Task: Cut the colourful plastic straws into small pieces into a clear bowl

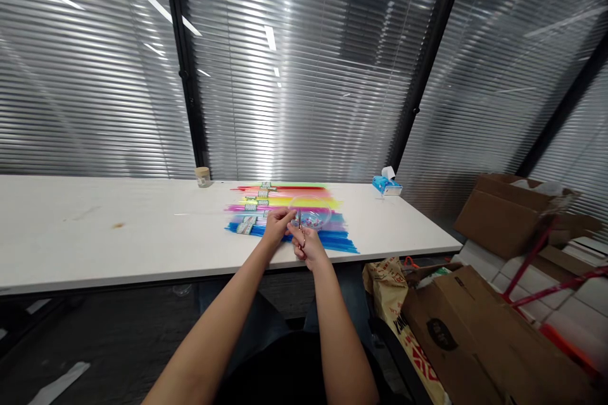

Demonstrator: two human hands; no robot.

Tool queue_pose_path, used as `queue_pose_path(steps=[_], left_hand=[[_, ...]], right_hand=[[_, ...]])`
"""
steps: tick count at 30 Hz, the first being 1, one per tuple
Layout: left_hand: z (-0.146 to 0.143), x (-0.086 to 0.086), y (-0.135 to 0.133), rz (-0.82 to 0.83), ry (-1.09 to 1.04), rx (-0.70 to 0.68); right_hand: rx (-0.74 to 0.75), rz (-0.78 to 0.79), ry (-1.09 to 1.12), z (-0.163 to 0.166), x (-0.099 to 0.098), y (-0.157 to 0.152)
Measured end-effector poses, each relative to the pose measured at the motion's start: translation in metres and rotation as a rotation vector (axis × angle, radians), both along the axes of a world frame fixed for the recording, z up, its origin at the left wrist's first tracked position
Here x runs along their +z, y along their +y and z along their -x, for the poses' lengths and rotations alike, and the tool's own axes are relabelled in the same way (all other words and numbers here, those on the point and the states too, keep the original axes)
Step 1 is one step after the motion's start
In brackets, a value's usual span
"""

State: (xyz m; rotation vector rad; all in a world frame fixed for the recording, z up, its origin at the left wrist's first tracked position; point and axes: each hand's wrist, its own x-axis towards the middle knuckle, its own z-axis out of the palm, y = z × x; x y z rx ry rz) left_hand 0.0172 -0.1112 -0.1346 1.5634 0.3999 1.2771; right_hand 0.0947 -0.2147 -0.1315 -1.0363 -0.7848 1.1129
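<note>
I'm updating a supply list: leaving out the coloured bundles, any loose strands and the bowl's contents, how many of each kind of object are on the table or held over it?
Scissors, in the right hand: 1 pair
Clear bowl: 1
Lidded jar: 1
Blue tissue pack: 1
Total: 4

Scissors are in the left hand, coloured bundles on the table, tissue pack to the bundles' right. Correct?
Not the left hand: the head view shows the scissors in the right hand. Bundles on the table, tissue pack to their right: correct.
</note>
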Motion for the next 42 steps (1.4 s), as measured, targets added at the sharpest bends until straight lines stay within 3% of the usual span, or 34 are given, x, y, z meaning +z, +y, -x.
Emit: queue_pose_path(steps=[17, 42], left_hand=[[-0.0001, -0.0046, 0.0061, 0.037, -0.021, 0.093], [-0.0002, -0.0013, 0.0057, 0.058, -0.017, 0.097]], right_hand=[[-0.050, 0.049, -0.017, -0.0053, 0.0041, -0.0030], [-0.001, 0.055, 0.004, -0.0058, 0.0018, -0.0033]])
